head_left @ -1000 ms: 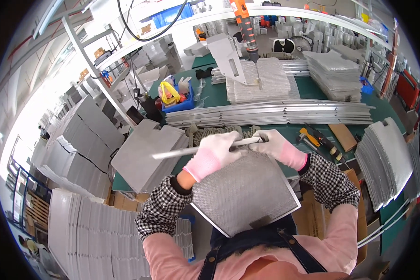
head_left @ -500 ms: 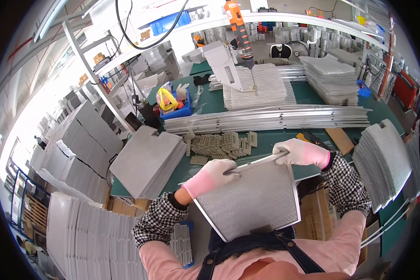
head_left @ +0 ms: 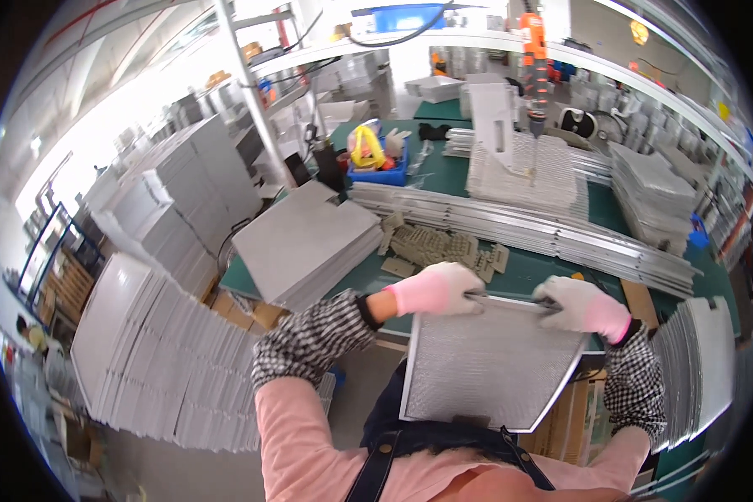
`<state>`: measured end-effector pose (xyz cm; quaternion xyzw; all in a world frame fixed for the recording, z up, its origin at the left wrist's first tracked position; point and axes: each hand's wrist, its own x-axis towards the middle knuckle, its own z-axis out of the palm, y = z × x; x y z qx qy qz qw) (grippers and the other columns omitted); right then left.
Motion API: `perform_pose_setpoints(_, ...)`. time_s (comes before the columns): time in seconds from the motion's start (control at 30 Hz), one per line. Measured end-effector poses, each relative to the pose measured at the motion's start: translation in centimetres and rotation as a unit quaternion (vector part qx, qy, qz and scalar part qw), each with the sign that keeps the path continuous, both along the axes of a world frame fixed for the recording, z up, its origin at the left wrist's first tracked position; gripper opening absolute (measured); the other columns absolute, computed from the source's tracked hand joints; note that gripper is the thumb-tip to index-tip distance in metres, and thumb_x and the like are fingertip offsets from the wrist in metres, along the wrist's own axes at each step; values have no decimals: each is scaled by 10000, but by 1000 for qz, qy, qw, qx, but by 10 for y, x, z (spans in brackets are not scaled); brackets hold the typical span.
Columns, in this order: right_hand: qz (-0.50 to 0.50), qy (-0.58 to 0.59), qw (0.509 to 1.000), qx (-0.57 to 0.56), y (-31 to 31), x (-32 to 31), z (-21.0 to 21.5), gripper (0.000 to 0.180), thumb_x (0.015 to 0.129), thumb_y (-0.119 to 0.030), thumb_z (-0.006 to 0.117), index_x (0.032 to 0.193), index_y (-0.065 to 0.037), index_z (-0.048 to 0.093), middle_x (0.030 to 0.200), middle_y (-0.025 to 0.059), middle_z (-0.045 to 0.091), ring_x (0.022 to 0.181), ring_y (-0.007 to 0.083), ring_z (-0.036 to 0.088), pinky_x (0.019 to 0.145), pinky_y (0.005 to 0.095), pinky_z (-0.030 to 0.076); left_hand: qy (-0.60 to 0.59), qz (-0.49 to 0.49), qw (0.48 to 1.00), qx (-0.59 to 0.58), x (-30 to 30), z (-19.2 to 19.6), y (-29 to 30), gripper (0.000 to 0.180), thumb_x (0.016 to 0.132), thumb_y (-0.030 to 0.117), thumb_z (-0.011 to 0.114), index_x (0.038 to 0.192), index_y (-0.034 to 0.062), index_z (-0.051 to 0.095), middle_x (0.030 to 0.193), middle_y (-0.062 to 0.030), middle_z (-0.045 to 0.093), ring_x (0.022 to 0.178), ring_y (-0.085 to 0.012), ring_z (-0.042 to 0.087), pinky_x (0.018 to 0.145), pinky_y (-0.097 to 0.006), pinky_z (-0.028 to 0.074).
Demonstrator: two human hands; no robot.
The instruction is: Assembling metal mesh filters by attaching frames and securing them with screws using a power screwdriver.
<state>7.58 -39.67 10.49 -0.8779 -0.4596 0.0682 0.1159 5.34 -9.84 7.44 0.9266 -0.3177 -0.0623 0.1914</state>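
A flat mesh filter panel [head_left: 485,368] with a thin pale metal frame leans against my front at the edge of the bench. My left hand [head_left: 445,289], in a white and pink glove, is closed on the panel's far edge near its left corner. At that same edge, toward the right corner, my right hand [head_left: 579,306] has its gloved fingers bent onto the frame, slightly blurred. Just beyond my left hand lies a pile of small beige plastic pieces [head_left: 435,244] on the green bench [head_left: 523,280].
Long metal strips [head_left: 510,222] lie across the bench. White panels [head_left: 305,243] are stacked left, mesh panels [head_left: 694,368] right. An orange electric screwdriver [head_left: 534,75] hangs above a mesh stack [head_left: 527,176]. A blue bin [head_left: 381,176] holds yellow-handled items. Tall panel stacks [head_left: 167,351] stand at left.
The view has swung, shifting the bench rightward in it. The panel's far edge, slanted before, is now nearly level in view. My right hand has come down lower against that edge.
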Motion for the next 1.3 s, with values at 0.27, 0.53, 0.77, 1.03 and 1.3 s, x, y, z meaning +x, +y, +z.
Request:
perform_pose_setpoints(0.27, 9, 154, 986, 67, 76, 11, -35, 246, 916, -241, 638, 996, -13, 592, 943, 193, 632, 901, 346, 638, 781, 410, 494, 126, 40, 991, 32, -13, 22, 31, 434, 862, 445, 653, 969, 27, 693, 828, -157, 677, 806, -319, 668, 736, -417, 503)
perform_pose_setpoints(0.53, 20, 124, 991, 51, 106, 6, -31, 250, 903, -204, 661, 1039, -7, 587, 913, 185, 636, 877, 317, 648, 775, 389, 504, 125, 55, 990, -21, -22, 4, 57, 392, 924, 401, 617, 989, 17, 656, 832, -194, 657, 802, -347, 658, 714, -418, 493)
perform_pose_setpoints(0.77, 30, 217, 972, 88, 94, 6, -34, 219, 882, -160, 668, 1003, 8, 600, 876, 170, 614, 819, 299, 625, 743, 371, 495, -77, 130, 977, -147, -52, -43, 56, 336, 861, 364, 714, 886, 31, 676, 798, -158, 656, 760, -351, 652, 655, -403, 508)
perform_pose_setpoints(1.03, 74, 197, 970, 123, 87, 2, -33, 193, 874, -157, 657, 943, 15, 606, 870, 164, 586, 803, 287, 592, 735, 359, 481, -63, 224, 836, -496, -67, -80, -9, 744, 818, -31, 666, 1470, 44, 315, 1295, -129, 599, 974, -189, 644, 863, -314, 532)
perform_pose_setpoints(1.3, 121, 270, 945, 141, 73, 7, -30, 525, 948, -270, 637, 1420, -69, 526, 1129, 166, 629, 1070, 274, 614, 944, 361, 456, -128, 285, 830, -463, -86, -69, -4, 193, 784, 47, 785, 967, 27, 730, 883, -41, 629, 609, -79, 506, 547, -236, 422)
